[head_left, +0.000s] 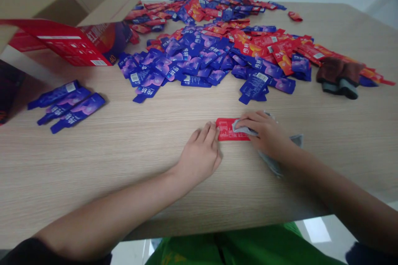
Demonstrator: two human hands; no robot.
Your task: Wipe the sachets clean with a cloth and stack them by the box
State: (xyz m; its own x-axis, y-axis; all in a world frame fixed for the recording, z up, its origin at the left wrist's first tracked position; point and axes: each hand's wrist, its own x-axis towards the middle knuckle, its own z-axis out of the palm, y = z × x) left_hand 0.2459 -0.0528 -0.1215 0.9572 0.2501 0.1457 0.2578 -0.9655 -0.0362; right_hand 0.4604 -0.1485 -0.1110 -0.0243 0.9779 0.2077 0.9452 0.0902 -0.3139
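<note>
A flat red sachet (225, 129) with pale printing lies on the table in front of me. My left hand (202, 151) has its fingers together, pinning the sachet's left end. Over the other end, my right hand (264, 134) is closed on a grey cloth (244, 127) that presses on the sachet's printed face. Part of the cloth trails out under and behind that hand. The right end of the sachet is hidden by the cloth and fingers.
Purple sachets (192, 57) and red sachets (261, 45) form a wide heap beyond my hands. Three purple sachets (70, 105) lie side by side at left, below an open red carton (74, 45). Brown-and-grey gloves or cloths (338, 75) lie at right. The table edge (217, 229) is close to me.
</note>
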